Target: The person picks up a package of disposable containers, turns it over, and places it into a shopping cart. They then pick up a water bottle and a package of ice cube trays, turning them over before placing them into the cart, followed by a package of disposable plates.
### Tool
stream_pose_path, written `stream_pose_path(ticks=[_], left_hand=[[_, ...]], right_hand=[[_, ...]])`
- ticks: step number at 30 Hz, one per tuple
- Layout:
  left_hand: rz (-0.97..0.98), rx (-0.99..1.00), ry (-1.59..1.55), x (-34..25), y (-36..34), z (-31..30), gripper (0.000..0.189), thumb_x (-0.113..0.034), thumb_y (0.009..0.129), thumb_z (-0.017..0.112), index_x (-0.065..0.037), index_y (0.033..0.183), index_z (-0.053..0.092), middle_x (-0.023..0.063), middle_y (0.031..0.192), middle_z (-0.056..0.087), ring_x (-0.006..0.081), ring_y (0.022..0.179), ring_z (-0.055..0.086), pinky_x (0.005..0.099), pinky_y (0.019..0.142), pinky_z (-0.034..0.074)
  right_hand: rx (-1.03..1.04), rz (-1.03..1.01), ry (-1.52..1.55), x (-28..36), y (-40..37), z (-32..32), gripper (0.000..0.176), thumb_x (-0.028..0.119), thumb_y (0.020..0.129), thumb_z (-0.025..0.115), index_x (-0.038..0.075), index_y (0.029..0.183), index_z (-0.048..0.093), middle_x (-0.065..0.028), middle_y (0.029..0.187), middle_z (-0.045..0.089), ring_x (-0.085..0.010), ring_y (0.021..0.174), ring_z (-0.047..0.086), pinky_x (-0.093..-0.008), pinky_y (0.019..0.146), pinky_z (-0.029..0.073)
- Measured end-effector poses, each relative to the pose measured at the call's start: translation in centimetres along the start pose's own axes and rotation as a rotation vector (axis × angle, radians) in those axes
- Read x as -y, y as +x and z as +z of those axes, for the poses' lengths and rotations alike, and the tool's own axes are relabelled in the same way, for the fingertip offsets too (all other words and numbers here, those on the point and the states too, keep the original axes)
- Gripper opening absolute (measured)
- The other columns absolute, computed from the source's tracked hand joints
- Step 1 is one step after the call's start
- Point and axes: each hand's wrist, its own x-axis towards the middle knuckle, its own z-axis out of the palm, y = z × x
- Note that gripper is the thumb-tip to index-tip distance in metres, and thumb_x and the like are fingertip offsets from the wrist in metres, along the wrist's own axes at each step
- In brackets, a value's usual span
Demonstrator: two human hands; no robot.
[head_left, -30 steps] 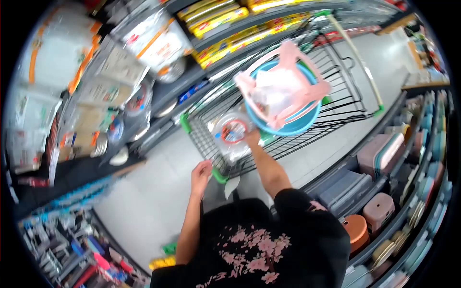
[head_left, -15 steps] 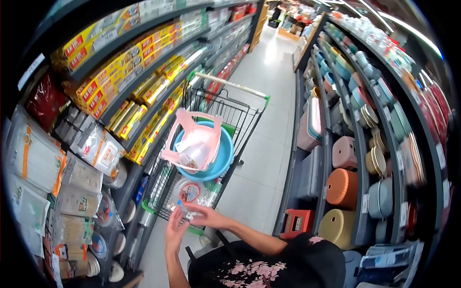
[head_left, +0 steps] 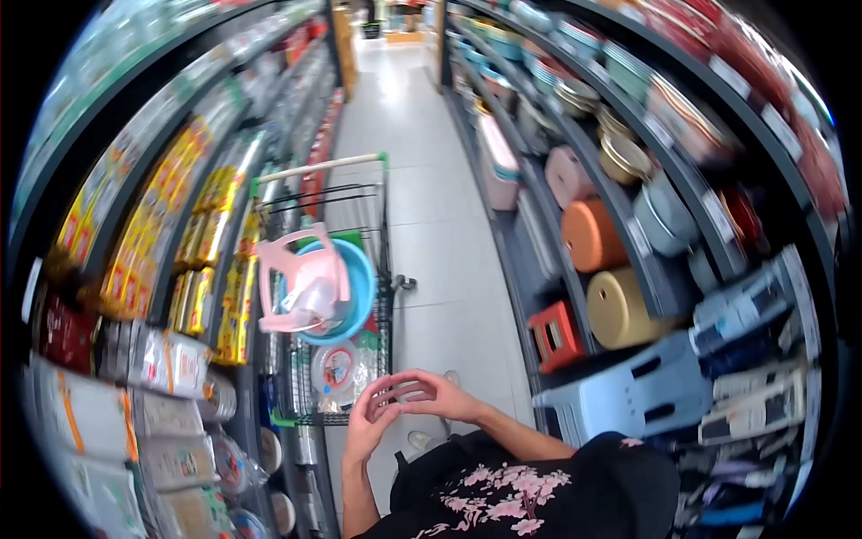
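Note:
My left hand (head_left: 366,420) and my right hand (head_left: 438,397) are raised close together in front of my body, just past the near end of a wire shopping cart (head_left: 386,296). Their fingers are curved and apart, and I see nothing held between them. In the cart sits a blue basin (head_left: 362,289) with a pink plastic stool (head_left: 280,269) tipped into it. A clear plastic item lies against the stool. Nearest my hands in the cart is a clear package (head_left: 338,368) with a round red label.
Shelves line both sides of the aisle (head_left: 440,242). Yellow boxes (head_left: 153,234) and bagged goods (head_left: 94,418) fill the left. On the right are an orange stool (head_left: 593,235), a yellow stool (head_left: 628,305), a red stool (head_left: 557,334) and a light blue stool (head_left: 620,395).
My view has turned to the right, so the cart appears further left and more upright. My hands stay close together, now beside the cart's near corner rather than over its near end.

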Motion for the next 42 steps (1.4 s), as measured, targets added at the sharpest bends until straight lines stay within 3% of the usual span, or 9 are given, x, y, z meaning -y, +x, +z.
stream_pose_path(ticks=[5, 9, 13, 22, 25, 29, 32, 36, 42], left_hand=[[-0.202, 0.129, 0.013, -0.3, 3.0, 3.0, 0.061, -0.007, 0.097, 0.063, -0.001, 0.152, 0.037, 0.0164, 0.149, 0.046, 0.0294, 0.135, 0.049, 0.0399, 0.107, 0.047], [-0.189, 0.36, 0.005, 0.9, 6.9, 5.4, 0.077, -0.01, 0.096, 0.067, -0.004, 0.158, 0.023, 0.0174, 0.156, 0.037, 0.0324, 0.14, 0.045, 0.0413, 0.112, 0.042], [-0.298, 0.657, 0.002, -0.2, 12.3, 8.9, 0.081, -0.017, 0.092, 0.073, 0.0, 0.156, 0.025, 0.0172, 0.145, 0.048, 0.0275, 0.136, 0.048, 0.0407, 0.113, 0.04], [-0.438, 0.969, -0.033, -0.5, 23.3, 16.2, 0.091, -0.015, 0.082, 0.085, -0.009, 0.155, 0.031, 0.012, 0.155, 0.036, 0.0282, 0.135, 0.05, 0.0423, 0.109, 0.046], [-0.465, 0.968, 0.003, -0.1, 25.8, 18.8, 0.082, -0.015, 0.082, 0.084, -0.007, 0.15, 0.039, 0.012, 0.156, 0.032, 0.028, 0.133, 0.052, 0.0424, 0.109, 0.047], [-0.217, 1.005, 0.267, 0.1, 28.3, 22.9, 0.065, -0.017, 0.088, 0.078, -0.006, 0.144, 0.046, 0.0094, 0.155, 0.035, 0.0239, 0.13, 0.053, 0.0391, 0.108, 0.047], [-0.07, 0.909, 0.417, 0.5, 29.4, 24.7, 0.048, -0.028, 0.095, 0.069, -0.005, 0.136, 0.057, 0.0089, 0.142, 0.053, 0.0231, 0.124, 0.055, 0.0377, 0.106, 0.045], [-0.111, 0.83, 0.441, 0.4, 31.0, 24.9, 0.05, -0.038, 0.098, 0.064, -0.005, 0.136, 0.06, 0.0098, 0.143, 0.057, 0.0253, 0.126, 0.055, 0.0387, 0.107, 0.043], [-0.078, 0.816, 0.305, -0.6, 33.4, 24.1, 0.057, -0.038, 0.096, 0.067, -0.004, 0.141, 0.056, 0.0084, 0.149, 0.051, 0.0233, 0.131, 0.053, 0.0393, 0.109, 0.044]], right_hand=[[-0.137, -0.003, -0.069, 1.1, -3.5, -2.6, 0.062, 0.011, 0.093, 0.072, 0.006, 0.148, 0.043, -0.0085, 0.145, 0.05, -0.0231, 0.131, 0.053, -0.0382, 0.107, 0.048], [-0.222, -0.019, -0.076, 3.4, -5.8, -5.1, 0.068, 0.012, 0.094, 0.071, 0.008, 0.153, 0.037, -0.009, 0.149, 0.045, -0.0205, 0.136, 0.047, -0.0382, 0.109, 0.046], [-0.15, -0.05, 0.021, 4.6, -7.0, -9.1, 0.07, 0.012, 0.095, 0.07, 0.007, 0.155, 0.034, -0.0092, 0.146, 0.047, -0.0208, 0.136, 0.048, -0.0383, 0.112, 0.043], [0.018, -0.258, -0.074, 9.3, -6.0, -19.0, 0.077, 0.032, 0.087, 0.08, 0.005, 0.149, 0.042, -0.0076, 0.147, 0.042, -0.0202, 0.13, 0.05, -0.0381, 0.108, 0.045], [-0.011, -0.245, -0.047, 9.8, -7.1, -21.4, 0.077, 0.04, 0.083, 0.083, 0.004, 0.142, 0.047, -0.0077, 0.143, 0.044, -0.0206, 0.129, 0.05, -0.038, 0.11, 0.043], [-0.085, -0.208, 0.142, 9.3, -8.7, -24.3, 0.075, 0.045, 0.086, 0.079, 0.003, 0.139, 0.049, -0.0107, 0.142, 0.045, -0.022, 0.13, 0.05, -0.0371, 0.11, 0.042], [-0.136, -0.289, 0.171, 9.1, -8.5, -26.2, 0.068, 0.053, 0.094, 0.065, 0.003, 0.139, 0.052, -0.0132, 0.148, 0.044, -0.0249, 0.137, 0.044, -0.0396, 0.114, 0.036], [-0.146, -0.271, 0.05, 11.0, -7.9, -28.1, 0.06, 0.053, 0.1, 0.054, 0.006, 0.137, 0.058, -0.0172, 0.153, 0.042, -0.0289, 0.143, 0.038, -0.0429, 0.117, 0.03], [-0.018, -0.218, -0.034, 13.0, -5.4, -30.9, 0.065, 0.051, 0.096, 0.062, 0.006, 0.143, 0.054, -0.0182, 0.157, 0.035, -0.0289, 0.146, 0.034, -0.0438, 0.117, 0.032]])
